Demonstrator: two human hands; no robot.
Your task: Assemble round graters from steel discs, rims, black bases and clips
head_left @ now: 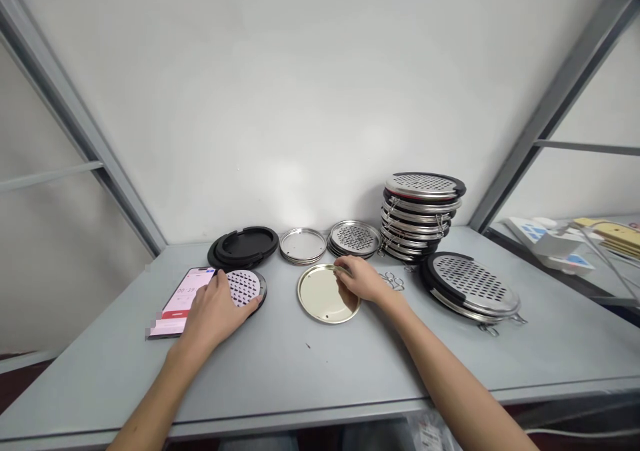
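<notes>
My left hand (215, 308) spans a round perforated metal disc (243, 287) with a dark rim, its thumb and fingers at opposite edges. The disc lies on the table beside a phone (175, 312) that shows a timer. A shallow round gold metal tray (323, 296) with a shiny inside lies in the middle. The fingers of my right hand (359, 276) pinch this tray's far right edge. Just right of that hand are several small wire clips (393, 282), partly covered by the wrist.
Behind the hands sit black rings (247, 244), silver trays (303, 245) and perforated lids (355, 238) in low stacks. A tall stack of round perforated holders (423, 214) stands at back right. More holders (473, 284) lie right. White boxes (547, 238) are beyond the frame post.
</notes>
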